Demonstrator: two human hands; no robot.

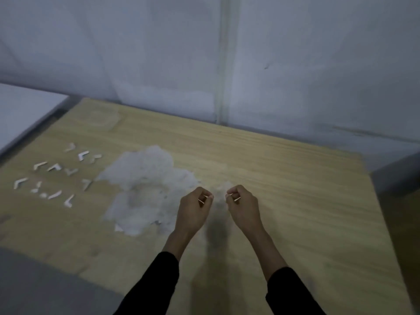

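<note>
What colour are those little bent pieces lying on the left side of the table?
White. The bent pieces show clearly in the head view, against the pale wooden table.

Thin pale left stick (202,200) and right stick (236,198), tilted.

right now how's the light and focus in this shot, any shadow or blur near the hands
Head view: dim, bluish light, no glare; a soft dark shadow falls on the table below the gap between left hand and right hand; the white pile is smeared; the pinched left sliver and right sliver are just pale lines.
</note>
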